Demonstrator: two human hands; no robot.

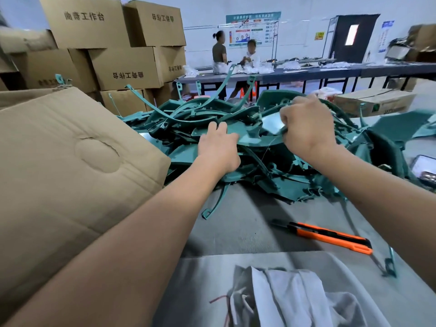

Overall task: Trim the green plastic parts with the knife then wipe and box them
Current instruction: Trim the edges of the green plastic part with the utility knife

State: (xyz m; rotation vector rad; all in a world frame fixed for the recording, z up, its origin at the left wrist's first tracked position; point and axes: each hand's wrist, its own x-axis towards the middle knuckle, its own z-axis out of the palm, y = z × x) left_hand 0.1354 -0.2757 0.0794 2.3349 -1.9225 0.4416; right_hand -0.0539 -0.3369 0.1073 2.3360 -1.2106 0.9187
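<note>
Snag risk | left hand (pixel 218 147) flat on tangled green parts pile (pixel 259 147) | right hand (pixel 306 128) clamped on one green part (pixel 250 138) | hard yank = avalanche onto orange utility knife (pixel 330 237)

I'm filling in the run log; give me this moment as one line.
stage: picking part | left hand: on green parts pile | right hand: gripping part | knife: idle on table | cloth: unused
</note>
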